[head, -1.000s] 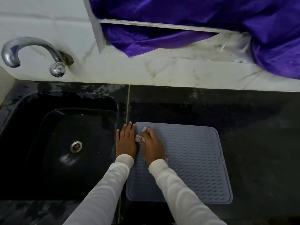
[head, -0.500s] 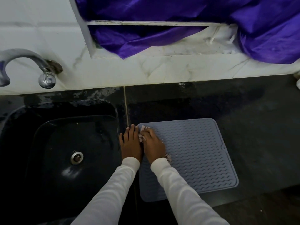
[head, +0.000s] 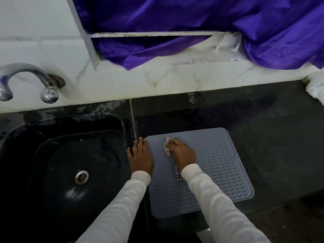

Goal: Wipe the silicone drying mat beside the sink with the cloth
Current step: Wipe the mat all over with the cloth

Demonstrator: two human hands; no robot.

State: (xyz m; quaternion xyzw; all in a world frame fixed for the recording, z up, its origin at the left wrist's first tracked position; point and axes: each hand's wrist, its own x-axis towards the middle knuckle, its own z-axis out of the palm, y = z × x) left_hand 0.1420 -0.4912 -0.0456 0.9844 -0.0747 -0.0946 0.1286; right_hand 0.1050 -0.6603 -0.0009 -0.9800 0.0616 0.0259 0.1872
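Observation:
A grey-blue silicone drying mat (head: 215,171) with wavy ridges lies on the dark counter, just right of the sink. My right hand (head: 182,152) grips a bunched white cloth with dark checks (head: 167,148) and holds it down on the mat's far left part; a bit of the cloth also shows under my wrist. My left hand (head: 140,157) lies flat with straight fingers along the mat's left edge, on the strip of counter between mat and sink.
A black sink (head: 70,172) with a metal drain (head: 81,177) takes up the left. A chrome tap (head: 29,81) juts from the white tiled wall. Purple fabric (head: 192,27) hangs over the ledge behind. Dark counter (head: 271,137) stretches right of the mat; a white object (head: 316,89) sits at the far right.
My right hand with the cloth has slid to the right across the mat, away from my left hand. The left hand stays at the mat's left edge. The camera view has shifted.

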